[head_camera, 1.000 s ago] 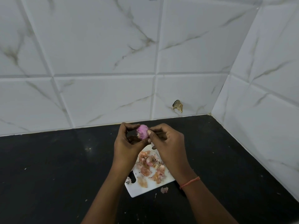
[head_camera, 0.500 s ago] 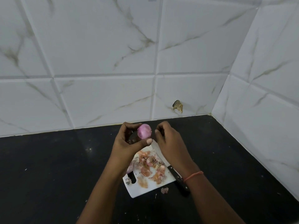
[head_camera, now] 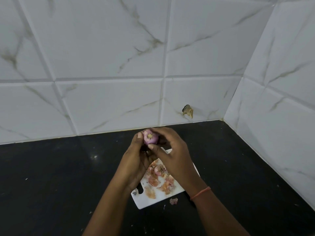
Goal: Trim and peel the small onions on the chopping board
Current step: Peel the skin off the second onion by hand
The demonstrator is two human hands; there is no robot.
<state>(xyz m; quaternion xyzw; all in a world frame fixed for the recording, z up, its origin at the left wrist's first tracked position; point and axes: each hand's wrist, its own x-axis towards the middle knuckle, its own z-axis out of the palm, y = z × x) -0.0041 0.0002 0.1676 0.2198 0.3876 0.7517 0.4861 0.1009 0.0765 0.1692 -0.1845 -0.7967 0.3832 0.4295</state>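
A small pink-purple onion [head_camera: 150, 137] is held up above the far end of the white chopping board [head_camera: 153, 200], its pale trimmed end facing me. My left hand [head_camera: 136, 160] grips it from the left and below. My right hand [head_camera: 172, 154] closes on it from the right, thumb pressed on its lower side and fingers curled over the top. Several dry orange-pink peels [head_camera: 160, 178] lie on the board beneath my hands. No knife shows in this view.
The board lies on a black countertop [head_camera: 59, 176] in a corner of white marble-look tiled walls. A loose bit of peel [head_camera: 173, 200] lies just off the board's near edge. A chipped brown spot [head_camera: 187, 111] marks the back wall tile.
My right hand, apart from the onion half a second ago, has come back onto it. The onion has been turned so its cut end faces me. The knife by the board is now hidden.
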